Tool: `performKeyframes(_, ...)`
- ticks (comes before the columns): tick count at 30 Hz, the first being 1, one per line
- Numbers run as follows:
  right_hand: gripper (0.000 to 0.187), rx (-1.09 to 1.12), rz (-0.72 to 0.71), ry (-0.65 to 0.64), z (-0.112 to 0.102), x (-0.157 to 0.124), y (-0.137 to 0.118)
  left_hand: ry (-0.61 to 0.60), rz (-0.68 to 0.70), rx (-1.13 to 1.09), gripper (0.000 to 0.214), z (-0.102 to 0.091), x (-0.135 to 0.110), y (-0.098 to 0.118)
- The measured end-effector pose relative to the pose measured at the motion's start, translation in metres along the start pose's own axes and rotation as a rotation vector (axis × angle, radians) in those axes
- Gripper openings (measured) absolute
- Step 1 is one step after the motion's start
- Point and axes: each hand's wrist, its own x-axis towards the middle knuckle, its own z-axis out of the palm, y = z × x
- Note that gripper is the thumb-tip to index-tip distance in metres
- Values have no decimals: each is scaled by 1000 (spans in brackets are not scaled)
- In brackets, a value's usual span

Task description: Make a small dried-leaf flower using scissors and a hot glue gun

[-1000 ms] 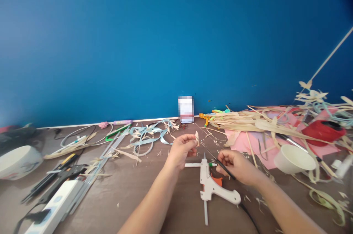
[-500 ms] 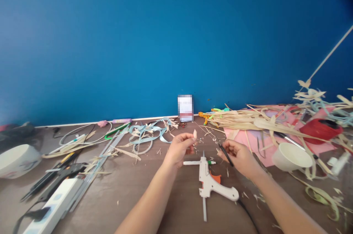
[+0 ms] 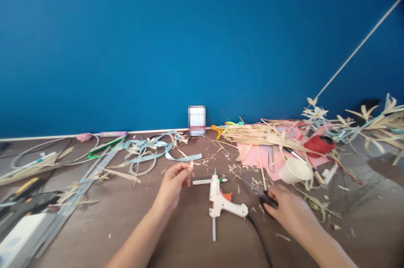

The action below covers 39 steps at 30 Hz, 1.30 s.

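Between the thumb and fingers of my left hand (image 3: pixel 176 181) is pinched a small pale petal-shaped piece (image 3: pixel 191 164), its tip pointing up. My right hand (image 3: pixel 285 205) is closed on the black handles of a pair of scissors (image 3: pixel 268 204), low over the table to the right; motion smears the blades, which point away to the left. Between my hands lies a white hot glue gun (image 3: pixel 217 198) with an orange trigger, a glue stick jutting from its back end. A white pen with a green end (image 3: pixel 202 182) lies across by its nozzle, near my left fingertips.
Dried strips (image 3: pixel 252 133) are heaped on pink paper (image 3: pixel 249 156) at the back right, near a white cup (image 3: pixel 295 170) and a red spool (image 3: pixel 318 146). Blue ribbon (image 3: pixel 151 156) lies back left. A white power strip (image 3: pixel 25 234) is at front left. Scraps litter the table (image 3: pixel 189 234).
My right hand has moved right and toward me with the scissors, away from my left hand. My left hand still pinches the petal piece. The whole view has shifted to the right.
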Motion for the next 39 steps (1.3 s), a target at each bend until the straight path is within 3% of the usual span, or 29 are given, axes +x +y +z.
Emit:
performKeyframes(4, 14, 88, 33, -97, 15, -2, 13, -2, -20, -19, 17, -9, -7, -17)
performKeyframes(9, 21, 309, -66, -458, -10, 17, 29, 5, -41, -79, 24, -15, -6, -26)
performKeyframes(11, 12, 282, -73, -398, -21, 28, 27, 9, -59, -84, 28, -16, -6, -27)
performKeyframes(14, 23, 26, 106, -35, -25, 49, 10, -14, -66, -76, 32, -13, -8, -29)
performKeyframes(17, 37, -59, 207, 37, -13, 68, -13, -76, -50, -61, 25, -5, -14, -30)
performKeyframes(21, 38, -21, 217, 11, -6, 74, -20, -165, -50, -29, 20, 3, -21, -26)
performKeyframes(25, 37, 118, 134, -75, -21, 45, -1, -196, -90, -45, 20, 5, -26, -21)
performKeyframes(26, 37, 186, 106, -114, -25, 34, 4, -201, -100, -56, 20, 6, -28, -20)
performKeyframes(28, 44, 595, 89, -196, -29, 11, 5, -214, -119, -74, 20, 10, -30, -19)
performKeyframes(30, 47, 891, 56, -232, -30, -8, -7, -239, -139, -95, 20, 17, -33, -18)
performKeyframes(32, 41, 1010, 11, -210, -28, -20, -29, -267, -162, -119, 20, 25, -36, -18)
performKeyframes(36, 21, 976, -127, -208, -25, -22, -76, -290, -166, -126, 20, 35, -40, -19)
performKeyframes(39, 18, 954, -193, -258, -21, -15, -93, -303, -123, -94, 19, 36, -41, -19)
